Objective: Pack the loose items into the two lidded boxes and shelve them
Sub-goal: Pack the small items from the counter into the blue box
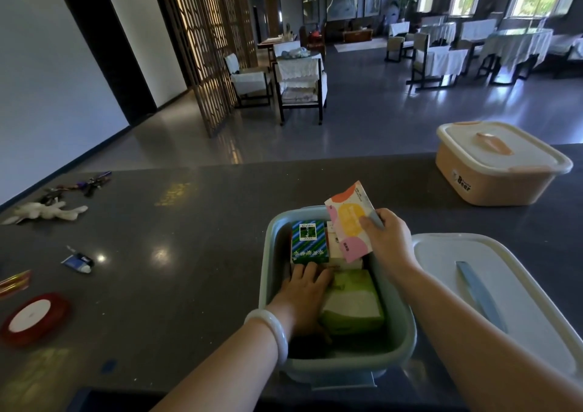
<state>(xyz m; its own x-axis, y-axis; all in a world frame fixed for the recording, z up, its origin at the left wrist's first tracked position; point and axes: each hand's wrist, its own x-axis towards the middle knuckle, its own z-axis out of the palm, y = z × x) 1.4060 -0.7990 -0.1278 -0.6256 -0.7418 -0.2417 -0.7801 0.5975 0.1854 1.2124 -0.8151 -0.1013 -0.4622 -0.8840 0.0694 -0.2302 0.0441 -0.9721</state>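
Your right hand (pixel 389 240) pinches a pink/yellow/orange packet (pixel 345 222) btw thumb & fingers, holding it tilted over the far right part of the open blue-grey box (pixel 273 288) at the near edge of the dark surface (pixel 189 238). Your left hand (pixel 307 288), pale bangle (pixel 272 329) on the wrist, is inside the box w/ fingers flat and gripping nothing. The fingertips are at the near edge of a blue-green striped carton (pixel 309 241), beside a green tissue pack (pixel 353 306).

The box's white lid (pixel 441 254), blue handle up, lies just right of it on the surface. The peach box (pixel 492 178) sits far right w/ its lid on.

Still loose, well to the left: keys (pixel 80 184), a white plush toy (pixel 47 211), a small tube (pixel 79 262), a red ribbon spool (pixel 31 317) & a red-gold item (pixel 14 282) cut off at the frame edge, so can't tell what it is.
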